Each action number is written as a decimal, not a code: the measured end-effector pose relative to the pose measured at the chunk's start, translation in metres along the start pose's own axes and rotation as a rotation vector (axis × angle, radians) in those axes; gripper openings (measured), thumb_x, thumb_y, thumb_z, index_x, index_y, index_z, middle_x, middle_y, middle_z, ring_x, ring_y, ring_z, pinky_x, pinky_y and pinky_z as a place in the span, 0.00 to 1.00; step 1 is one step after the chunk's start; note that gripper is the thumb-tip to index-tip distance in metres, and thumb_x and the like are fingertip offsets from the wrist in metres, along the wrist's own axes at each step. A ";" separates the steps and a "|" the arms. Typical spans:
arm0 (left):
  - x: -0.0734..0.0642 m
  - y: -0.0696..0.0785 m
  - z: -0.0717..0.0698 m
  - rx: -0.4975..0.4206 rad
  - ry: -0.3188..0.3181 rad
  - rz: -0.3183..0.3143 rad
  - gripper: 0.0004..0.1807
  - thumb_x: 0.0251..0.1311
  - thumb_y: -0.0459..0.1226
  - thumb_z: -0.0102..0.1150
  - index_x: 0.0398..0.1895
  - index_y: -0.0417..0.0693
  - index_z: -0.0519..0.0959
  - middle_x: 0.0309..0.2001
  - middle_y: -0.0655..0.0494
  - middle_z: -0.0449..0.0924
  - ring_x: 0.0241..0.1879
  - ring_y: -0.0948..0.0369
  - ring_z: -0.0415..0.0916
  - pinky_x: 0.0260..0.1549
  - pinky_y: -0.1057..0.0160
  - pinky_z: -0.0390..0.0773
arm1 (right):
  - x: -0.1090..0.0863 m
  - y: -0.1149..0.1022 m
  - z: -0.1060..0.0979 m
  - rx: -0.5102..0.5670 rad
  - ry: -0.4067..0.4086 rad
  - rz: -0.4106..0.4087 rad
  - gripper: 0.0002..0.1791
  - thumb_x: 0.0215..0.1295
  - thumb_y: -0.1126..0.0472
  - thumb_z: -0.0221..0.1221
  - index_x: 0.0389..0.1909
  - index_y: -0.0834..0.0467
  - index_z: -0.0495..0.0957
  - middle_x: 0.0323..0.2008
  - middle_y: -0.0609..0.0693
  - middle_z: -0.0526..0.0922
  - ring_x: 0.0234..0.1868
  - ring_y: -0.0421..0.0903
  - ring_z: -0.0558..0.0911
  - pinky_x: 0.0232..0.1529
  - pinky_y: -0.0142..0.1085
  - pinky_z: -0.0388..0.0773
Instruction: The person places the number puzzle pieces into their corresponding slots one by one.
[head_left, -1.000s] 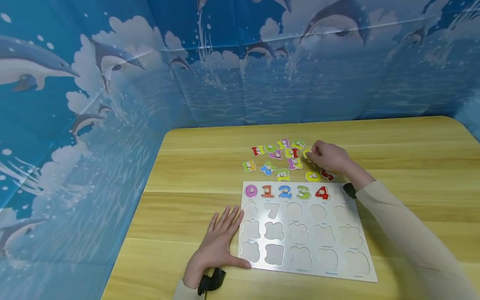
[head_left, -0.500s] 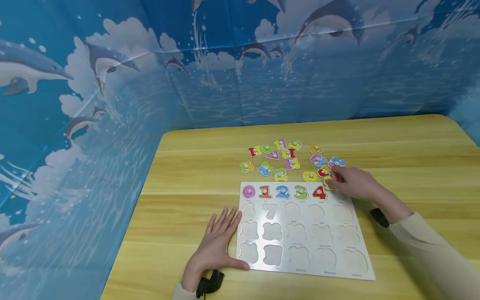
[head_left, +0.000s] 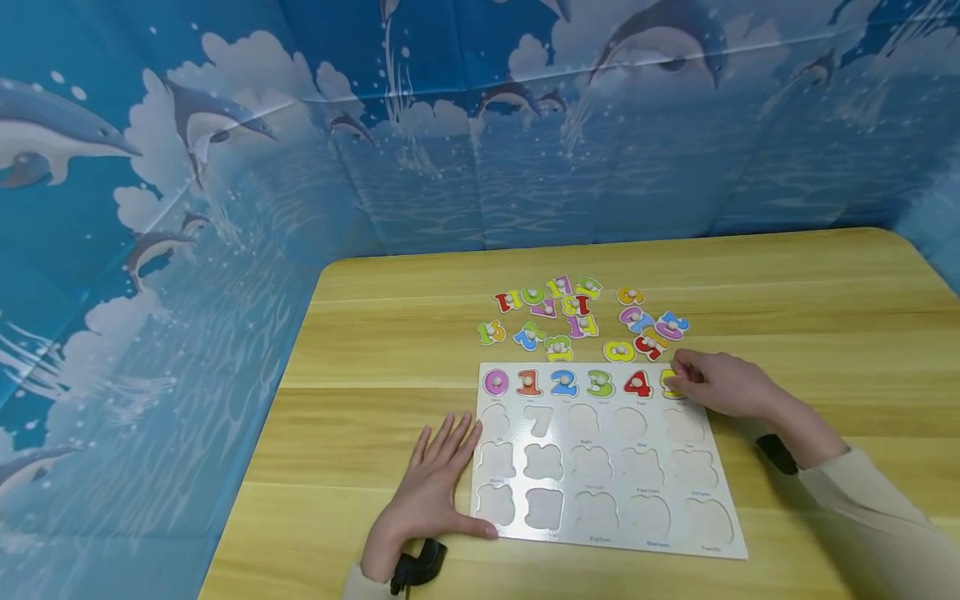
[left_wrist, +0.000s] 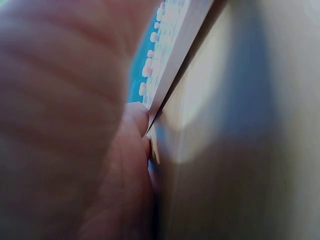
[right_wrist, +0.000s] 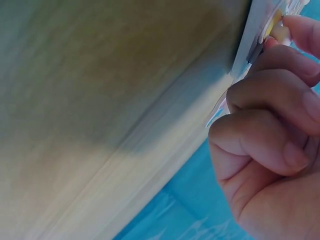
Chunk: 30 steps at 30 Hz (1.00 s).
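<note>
My right hand pinches the knob of a yellow number piece, seemingly a five, at the right end of the puzzle board's top row. In the right wrist view the thumb and a fingertip meet at its pale knob, the other fingers curled. Whether the piece lies flush in its recess is hidden. My left hand lies with straight, spread fingers along the board's left edge, thumb at the lower left corner. Purple zero, orange one, blue two, green three and red four sit in the same row.
Behind the board lie several loose number pieces, among them a yellow eight, a red-and-orange piece and a purple-and-blue one. The lower rows show bare recesses. A dolphin-print cloth hangs beyond the wooden table.
My right hand has left the loose pieces and come toward me, bringing the yellow number piece to the top row's right end. The left hand has stayed at the board's edge.
</note>
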<state>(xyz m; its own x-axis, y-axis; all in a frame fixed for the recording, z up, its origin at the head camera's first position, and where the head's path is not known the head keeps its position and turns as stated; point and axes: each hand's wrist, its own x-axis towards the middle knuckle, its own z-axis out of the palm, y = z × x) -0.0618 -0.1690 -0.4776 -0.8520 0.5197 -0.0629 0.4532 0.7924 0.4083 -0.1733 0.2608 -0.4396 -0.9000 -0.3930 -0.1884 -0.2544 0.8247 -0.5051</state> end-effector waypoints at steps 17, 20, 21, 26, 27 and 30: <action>0.000 0.000 0.000 0.005 0.006 0.001 0.71 0.31 0.76 0.59 0.76 0.53 0.41 0.76 0.56 0.33 0.73 0.55 0.28 0.67 0.48 0.28 | -0.003 0.001 0.007 -0.012 0.025 0.032 0.14 0.65 0.52 0.58 0.27 0.53 0.65 0.16 0.44 0.61 0.17 0.43 0.63 0.20 0.34 0.54; 0.000 -0.001 0.000 0.001 0.012 0.003 0.71 0.31 0.75 0.60 0.76 0.53 0.41 0.76 0.56 0.33 0.73 0.54 0.28 0.67 0.48 0.29 | -0.003 -0.002 0.006 -0.027 0.031 0.034 0.14 0.66 0.52 0.57 0.27 0.53 0.66 0.16 0.44 0.62 0.17 0.42 0.63 0.20 0.34 0.55; 0.000 -0.001 0.000 0.000 0.015 0.005 0.71 0.31 0.75 0.60 0.76 0.53 0.41 0.76 0.56 0.33 0.73 0.54 0.28 0.67 0.47 0.29 | -0.003 -0.002 0.006 -0.032 0.031 0.034 0.14 0.66 0.52 0.57 0.27 0.54 0.66 0.15 0.44 0.62 0.17 0.42 0.63 0.20 0.34 0.55; 0.000 0.000 0.000 -0.007 0.009 0.003 0.71 0.31 0.75 0.61 0.76 0.53 0.41 0.76 0.56 0.33 0.73 0.55 0.28 0.66 0.48 0.28 | -0.005 -0.006 0.006 -0.069 0.022 0.034 0.12 0.66 0.54 0.57 0.29 0.55 0.67 0.14 0.45 0.62 0.15 0.42 0.64 0.19 0.34 0.56; 0.000 0.000 0.000 -0.009 0.006 0.001 0.71 0.31 0.74 0.61 0.76 0.53 0.41 0.76 0.57 0.33 0.73 0.55 0.28 0.66 0.48 0.28 | -0.006 -0.007 0.006 -0.076 0.021 0.032 0.11 0.66 0.54 0.56 0.30 0.55 0.67 0.14 0.45 0.62 0.15 0.42 0.64 0.18 0.34 0.56; 0.000 0.000 0.000 -0.012 -0.001 -0.004 0.71 0.31 0.74 0.61 0.76 0.54 0.40 0.76 0.57 0.32 0.73 0.56 0.27 0.66 0.49 0.27 | -0.006 -0.009 0.006 -0.094 0.022 0.029 0.11 0.66 0.54 0.56 0.31 0.55 0.67 0.14 0.45 0.62 0.15 0.42 0.64 0.18 0.34 0.56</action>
<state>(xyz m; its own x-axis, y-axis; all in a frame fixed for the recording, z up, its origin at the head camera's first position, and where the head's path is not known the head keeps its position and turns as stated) -0.0617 -0.1694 -0.4773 -0.8535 0.5169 -0.0656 0.4466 0.7905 0.4191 -0.1633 0.2532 -0.4387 -0.9148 -0.3601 -0.1832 -0.2589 0.8705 -0.4185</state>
